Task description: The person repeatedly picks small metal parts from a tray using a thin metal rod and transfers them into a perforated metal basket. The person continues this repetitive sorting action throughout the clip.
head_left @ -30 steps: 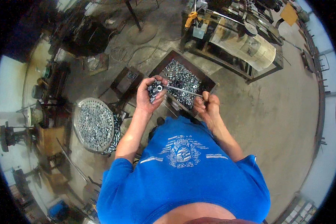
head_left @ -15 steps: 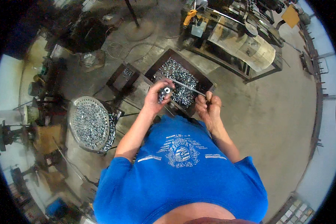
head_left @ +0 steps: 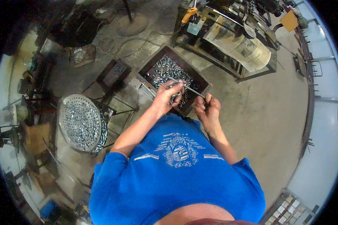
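Observation:
A thin metal rod [head_left: 193, 90] slants over a dark square metal bin [head_left: 204, 77]. Loose shiny metal nuts [head_left: 169, 69] lie in the bin. My right hand [head_left: 208, 110] is closed around the rod's near right end. Close to the rod's middle, my left hand [head_left: 168, 97] is curled around several metal nuts. Its thumb and fingertips pinch together right at the rod; a small bright piece shows there, too small to tell if it is threaded on. The palm is mostly hidden.
A round perforated tray [head_left: 65, 129] full of nuts stands on a frame at the left. Beside the bin is a small dark metal box [head_left: 110, 75]. A workbench [head_left: 233, 73] with an orange-handled air gun [head_left: 189, 15] is at the far right.
My left hand has moved right to the rod and turned, so the nuts in its palm are less visible. My right hand still holds the rod's end. The whole view has shifted slightly.

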Demonstrator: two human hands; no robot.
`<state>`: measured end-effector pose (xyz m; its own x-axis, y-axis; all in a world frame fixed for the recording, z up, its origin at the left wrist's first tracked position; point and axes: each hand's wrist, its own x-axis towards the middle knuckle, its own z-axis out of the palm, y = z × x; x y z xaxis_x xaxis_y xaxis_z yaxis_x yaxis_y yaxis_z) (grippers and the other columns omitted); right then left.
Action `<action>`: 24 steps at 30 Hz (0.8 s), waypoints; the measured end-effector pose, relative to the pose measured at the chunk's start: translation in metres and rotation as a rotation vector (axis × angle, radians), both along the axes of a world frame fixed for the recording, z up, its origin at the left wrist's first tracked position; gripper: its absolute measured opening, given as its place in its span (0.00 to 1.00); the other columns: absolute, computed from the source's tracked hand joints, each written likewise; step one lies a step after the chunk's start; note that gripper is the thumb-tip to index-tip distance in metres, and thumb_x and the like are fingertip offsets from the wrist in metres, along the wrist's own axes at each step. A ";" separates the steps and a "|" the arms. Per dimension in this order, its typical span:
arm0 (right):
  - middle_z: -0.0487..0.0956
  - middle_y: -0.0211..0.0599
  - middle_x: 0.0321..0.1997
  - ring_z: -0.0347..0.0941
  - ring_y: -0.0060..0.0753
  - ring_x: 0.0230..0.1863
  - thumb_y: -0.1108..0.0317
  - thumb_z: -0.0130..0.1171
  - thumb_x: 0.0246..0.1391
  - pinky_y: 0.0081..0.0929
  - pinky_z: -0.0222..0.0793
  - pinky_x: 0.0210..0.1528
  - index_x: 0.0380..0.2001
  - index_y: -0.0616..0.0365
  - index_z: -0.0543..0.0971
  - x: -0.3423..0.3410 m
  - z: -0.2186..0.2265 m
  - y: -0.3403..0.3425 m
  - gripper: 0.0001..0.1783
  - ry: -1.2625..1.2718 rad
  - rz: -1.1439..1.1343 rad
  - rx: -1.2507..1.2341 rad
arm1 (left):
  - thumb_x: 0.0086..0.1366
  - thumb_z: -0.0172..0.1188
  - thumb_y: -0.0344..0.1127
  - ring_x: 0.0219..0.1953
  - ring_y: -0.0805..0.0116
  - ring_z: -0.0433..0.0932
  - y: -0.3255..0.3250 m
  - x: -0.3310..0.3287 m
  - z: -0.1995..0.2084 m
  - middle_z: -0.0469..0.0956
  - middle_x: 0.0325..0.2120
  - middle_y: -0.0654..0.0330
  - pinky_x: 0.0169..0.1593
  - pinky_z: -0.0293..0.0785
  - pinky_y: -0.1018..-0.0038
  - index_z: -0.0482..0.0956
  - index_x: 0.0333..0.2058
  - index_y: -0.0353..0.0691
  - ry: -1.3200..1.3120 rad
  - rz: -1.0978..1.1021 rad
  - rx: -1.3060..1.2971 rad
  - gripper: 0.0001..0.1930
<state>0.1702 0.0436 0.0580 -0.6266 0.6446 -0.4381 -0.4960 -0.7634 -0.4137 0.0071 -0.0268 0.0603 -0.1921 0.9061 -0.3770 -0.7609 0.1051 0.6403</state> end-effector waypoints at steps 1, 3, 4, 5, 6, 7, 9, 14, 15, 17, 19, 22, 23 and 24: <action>0.65 0.40 0.19 0.54 0.24 0.18 0.65 0.39 0.47 0.18 0.49 0.17 0.15 0.51 0.60 0.005 -0.001 0.001 0.10 0.008 -0.002 0.031 | 0.56 0.57 0.37 0.15 0.79 0.64 0.000 -0.006 0.001 0.70 0.22 0.64 0.13 0.54 0.84 0.73 0.37 0.36 0.008 0.012 0.000 0.13; 0.65 0.40 0.19 0.54 0.24 0.18 0.64 0.38 0.50 0.18 0.49 0.17 0.15 0.50 0.59 0.015 -0.005 0.005 0.12 0.035 0.026 0.021 | 0.56 0.58 0.36 0.15 0.78 0.64 0.000 -0.014 0.003 0.70 0.21 0.63 0.13 0.53 0.84 0.73 0.37 0.36 0.034 0.019 -0.008 0.13; 0.65 0.39 0.19 0.54 0.24 0.18 0.64 0.38 0.51 0.18 0.49 0.17 0.15 0.50 0.59 0.016 -0.005 0.005 0.13 0.052 0.037 0.015 | 0.55 0.58 0.36 0.15 0.78 0.64 0.000 -0.014 0.002 0.70 0.21 0.63 0.13 0.53 0.84 0.73 0.37 0.36 0.045 -0.010 -0.026 0.13; 0.65 0.38 0.19 0.54 0.24 0.18 0.62 0.39 0.53 0.18 0.49 0.17 0.14 0.50 0.57 0.013 -0.005 0.005 0.14 -0.012 0.037 -0.008 | 0.55 0.58 0.36 0.15 0.78 0.64 0.000 -0.011 -0.001 0.70 0.21 0.63 0.13 0.53 0.84 0.74 0.37 0.36 0.057 -0.038 -0.044 0.13; 0.64 0.38 0.18 0.54 0.23 0.18 0.62 0.39 0.53 0.18 0.49 0.17 0.14 0.50 0.57 0.007 -0.006 0.003 0.14 -0.028 0.059 0.026 | 0.55 0.59 0.36 0.15 0.78 0.64 -0.001 -0.009 -0.005 0.70 0.20 0.63 0.13 0.52 0.84 0.74 0.37 0.36 0.068 -0.066 -0.062 0.12; 0.64 0.37 0.18 0.54 0.23 0.18 0.63 0.38 0.53 0.17 0.49 0.17 0.14 0.50 0.57 -0.004 -0.001 0.000 0.14 -0.044 0.070 0.060 | 0.55 0.59 0.35 0.14 0.78 0.63 0.000 -0.003 -0.007 0.70 0.20 0.64 0.13 0.52 0.84 0.74 0.36 0.36 0.044 -0.094 -0.051 0.12; 0.63 0.37 0.18 0.53 0.23 0.18 0.65 0.38 0.51 0.18 0.49 0.17 0.15 0.50 0.57 -0.022 0.006 -0.005 0.13 -0.077 0.069 0.064 | 0.55 0.58 0.35 0.14 0.79 0.63 0.001 0.007 -0.010 0.70 0.20 0.64 0.13 0.52 0.84 0.75 0.36 0.36 0.011 -0.122 -0.062 0.11; 0.66 0.41 0.22 0.55 0.23 0.19 0.70 0.39 0.46 0.21 0.54 0.20 0.16 0.53 0.60 -0.001 -0.019 0.007 0.08 0.055 -0.074 -0.111 | 0.58 0.56 0.39 0.15 0.79 0.63 0.011 -0.004 -0.025 0.70 0.21 0.65 0.13 0.53 0.85 0.73 0.39 0.37 0.026 -0.085 -0.044 0.14; 0.67 0.42 0.23 0.55 0.23 0.19 0.70 0.39 0.45 0.20 0.55 0.20 0.16 0.53 0.61 0.003 -0.023 0.008 0.07 0.042 -0.125 -0.106 | 0.59 0.54 0.42 0.15 0.79 0.63 0.013 -0.009 -0.027 0.70 0.22 0.65 0.13 0.52 0.85 0.73 0.39 0.37 0.011 -0.084 -0.059 0.15; 0.69 0.44 0.25 0.58 0.25 0.21 0.70 0.40 0.45 0.22 0.57 0.21 0.17 0.55 0.63 0.007 -0.021 0.008 0.06 0.016 -0.202 -0.017 | 0.61 0.49 0.48 0.14 0.78 0.62 0.017 -0.022 -0.036 0.71 0.23 0.64 0.13 0.52 0.85 0.73 0.39 0.37 0.044 -0.108 -0.062 0.19; 0.69 0.44 0.25 0.59 0.26 0.21 0.70 0.42 0.44 0.23 0.58 0.21 0.17 0.56 0.63 0.003 -0.020 0.011 0.06 -0.137 -0.216 0.114 | 0.61 0.47 0.51 0.14 0.78 0.61 0.017 -0.030 -0.046 0.71 0.23 0.64 0.13 0.52 0.85 0.72 0.41 0.38 0.002 -0.107 -0.099 0.21; 0.70 0.44 0.24 0.60 0.27 0.21 0.70 0.43 0.44 0.25 0.60 0.21 0.16 0.57 0.63 0.004 -0.021 0.011 0.07 -0.172 -0.152 0.348 | 0.62 0.45 0.51 0.14 0.77 0.62 0.016 -0.035 -0.056 0.71 0.22 0.63 0.12 0.52 0.85 0.71 0.42 0.38 -0.053 -0.126 -0.080 0.22; 0.70 0.44 0.23 0.61 0.27 0.20 0.71 0.43 0.45 0.26 0.61 0.20 0.15 0.57 0.63 0.004 -0.021 0.011 0.08 -0.152 -0.114 0.432 | 0.62 0.45 0.51 0.14 0.77 0.62 0.015 -0.035 -0.057 0.71 0.22 0.63 0.12 0.52 0.84 0.71 0.42 0.38 -0.057 -0.135 -0.073 0.22; 0.70 0.45 0.23 0.60 0.26 0.19 0.71 0.43 0.45 0.25 0.61 0.19 0.14 0.57 0.62 0.005 -0.018 0.009 0.09 -0.182 -0.117 0.463 | 0.62 0.44 0.51 0.14 0.77 0.63 0.014 -0.035 -0.057 0.71 0.22 0.63 0.12 0.52 0.84 0.71 0.42 0.38 -0.070 -0.131 -0.078 0.21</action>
<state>0.1752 0.0525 0.0396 -0.4785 0.8583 -0.1852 -0.4561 -0.4232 -0.7829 -0.0280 -0.0123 0.0031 -0.0448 0.8891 -0.4555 -0.7797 0.2539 0.5723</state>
